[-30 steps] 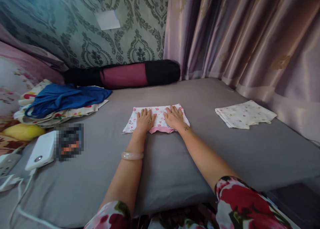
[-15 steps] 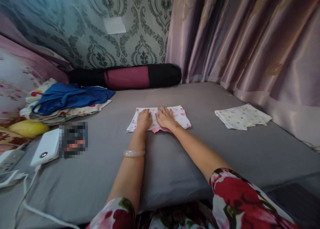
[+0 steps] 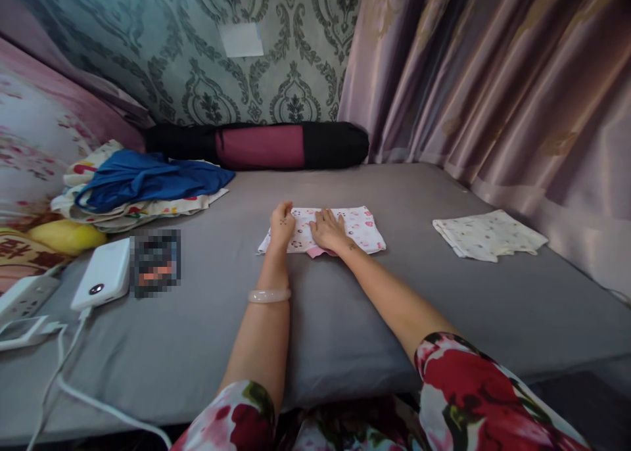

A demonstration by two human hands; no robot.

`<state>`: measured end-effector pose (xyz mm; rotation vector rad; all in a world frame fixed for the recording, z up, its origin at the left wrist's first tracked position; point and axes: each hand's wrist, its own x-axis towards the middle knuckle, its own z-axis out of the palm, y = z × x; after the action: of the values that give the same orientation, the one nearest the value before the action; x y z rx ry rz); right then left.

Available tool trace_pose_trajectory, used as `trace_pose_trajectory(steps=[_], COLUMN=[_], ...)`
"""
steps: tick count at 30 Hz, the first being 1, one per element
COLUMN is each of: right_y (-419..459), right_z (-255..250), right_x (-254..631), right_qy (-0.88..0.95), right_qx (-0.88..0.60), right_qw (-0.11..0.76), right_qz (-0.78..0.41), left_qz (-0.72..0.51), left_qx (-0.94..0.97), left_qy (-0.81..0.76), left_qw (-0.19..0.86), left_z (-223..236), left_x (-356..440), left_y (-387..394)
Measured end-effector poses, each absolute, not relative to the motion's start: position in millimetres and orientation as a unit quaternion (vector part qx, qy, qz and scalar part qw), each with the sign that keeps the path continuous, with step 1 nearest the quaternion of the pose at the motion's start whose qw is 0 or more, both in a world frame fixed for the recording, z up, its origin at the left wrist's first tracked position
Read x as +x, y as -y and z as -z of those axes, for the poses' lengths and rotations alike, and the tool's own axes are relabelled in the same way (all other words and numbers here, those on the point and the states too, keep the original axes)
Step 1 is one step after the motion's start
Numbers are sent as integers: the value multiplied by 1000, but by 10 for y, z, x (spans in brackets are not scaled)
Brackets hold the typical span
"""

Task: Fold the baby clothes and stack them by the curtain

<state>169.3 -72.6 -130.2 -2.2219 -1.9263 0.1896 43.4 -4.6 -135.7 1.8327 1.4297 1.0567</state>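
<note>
A folded white garment (image 3: 355, 226) with pink and red prints lies flat on the grey bed sheet, a bit of pink cloth showing at its near edge. My right hand (image 3: 327, 230) rests palm down on its middle, fingers stretched out. At the garment's left side, my left hand (image 3: 282, 223) is turned on its side with its fingers curled in at the far left edge; the fingertips are partly hidden. To the right lies another folded garment (image 3: 488, 235), cream with small prints, apart from both hands.
A black and maroon long bag (image 3: 261, 146) lies along the wall. Left are a blue cloth (image 3: 152, 178) on patterned fabric, a yellow cushion-like thing (image 3: 66, 236), a white power bank (image 3: 103, 275) with its cable, a blurred-out item (image 3: 156, 262) and a power strip (image 3: 28, 298). Curtains (image 3: 473, 96) hang right.
My left hand has gone from lying flat on the garment to its left edge, turning sideways with fingers curled. My right hand stays flat. The camera view has shifted slightly.
</note>
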Motion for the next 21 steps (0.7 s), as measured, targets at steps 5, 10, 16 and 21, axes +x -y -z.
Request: trace_pose_trajectory(steps=[5,10,16,21], right_y=[638,606,605,546], right_z=[1286,1350,1323,1260], right_x=[1448,1354,1373,1293], right_qy=[679,676,675,684], right_qx=[-722,-727,-728,-716], right_qw=[106,100,93,117], right_qz=[-77,-68,-79,-78], left_qz=[-446,-482,-528,-535], left_qx=[649,603,541,528], left_qy=[-521,-526,-542,-572], left_qw=[330,356,368,328], left_z=[1385,1369,1436,1508], left_x=[392,320,229,149], left_y=[-22,-21,-94,-168])
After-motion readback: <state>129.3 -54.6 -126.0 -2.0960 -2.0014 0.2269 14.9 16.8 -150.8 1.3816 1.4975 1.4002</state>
